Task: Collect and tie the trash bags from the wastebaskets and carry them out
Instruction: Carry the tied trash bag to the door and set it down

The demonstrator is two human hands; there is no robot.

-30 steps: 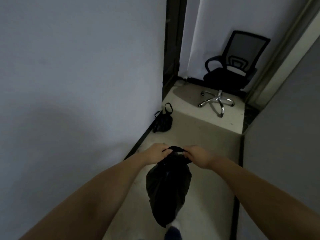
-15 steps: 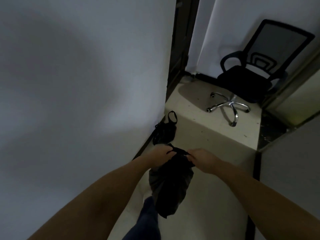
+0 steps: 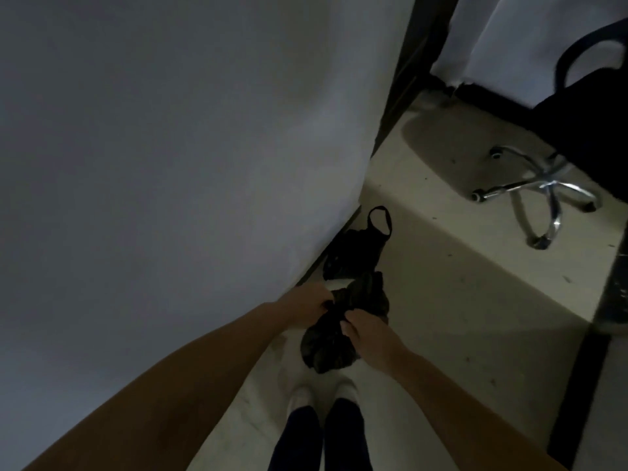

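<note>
change vs earlier: view has dropped and closed in; the held bag point(image 3: 331, 329) hung long below the hands 1 s ago, now it's bunched short at the neck. both feet point(image 3: 321, 396) now in frame. chair point(image 3: 557, 154) has slid to the upper right edge.
left hand point(image 3: 304, 302): fingers curled round the bag's gathered top, left side of the neck. gripping.
right hand point(image 3: 365, 329): fingers curled on the neck from the right, thumb side toward the bag. gripping.
held bag: black, crumpled, held just above the floor point(image 3: 441, 317), in front of the feet, between the 2 hands. loose top flap sticks up past the right hand.
2nd bag point(image 3: 356, 253): black, on the floor against the wall point(image 3: 170, 164), handle loop standing up. just beyond the held bag; touching or not, can't tell.
knot: not visible. light is dim, detail at the neck is poor.
step in hand (judgement): tying/closing the held bag, approx mid-tie.
next move calls for (judgement): cross the 2 gathered ends and pull tight w/o tearing thin film; then pick up the 2nd bag by its loop and carry both out.
risk: neck slips loose if either grip eases.
</note>
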